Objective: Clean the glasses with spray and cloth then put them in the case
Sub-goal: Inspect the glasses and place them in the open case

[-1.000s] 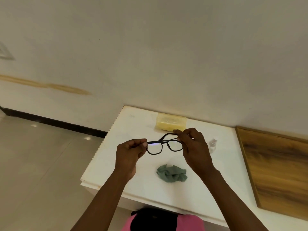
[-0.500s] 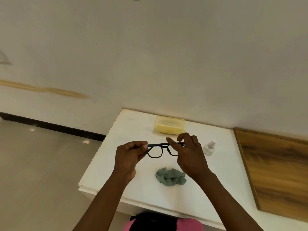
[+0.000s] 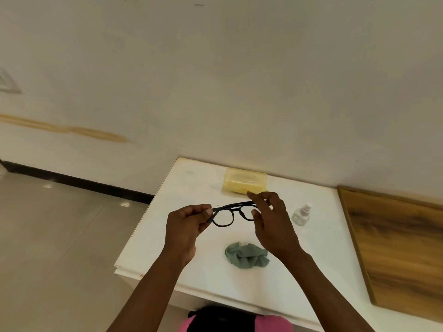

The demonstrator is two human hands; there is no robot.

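Black-framed glasses (image 3: 230, 213) hang above the white table (image 3: 187, 255), held at both ends. My left hand (image 3: 185, 226) pinches the left corner of the frame. My right hand (image 3: 272, 221) grips the right end between thumb and fingers, hiding the right lens. A crumpled grey-green cloth (image 3: 245, 255) lies on the table below the hands. The yellow translucent case (image 3: 245, 180), lid down, sits at the back by the wall. A small clear spray bottle (image 3: 301, 214) stands to the right of my right hand.
The wall runs right behind the table. A wooden board (image 3: 402, 248) covers the surface to the right. Tiled floor (image 3: 60, 248) drops off past the table's left edge. Pink and black clothing (image 3: 235, 322) shows at the bottom.
The glasses' temple arm, which stuck out at the back a second ago, now lies folded flat along the frame. Both hands stay on the frame at about the same spot.
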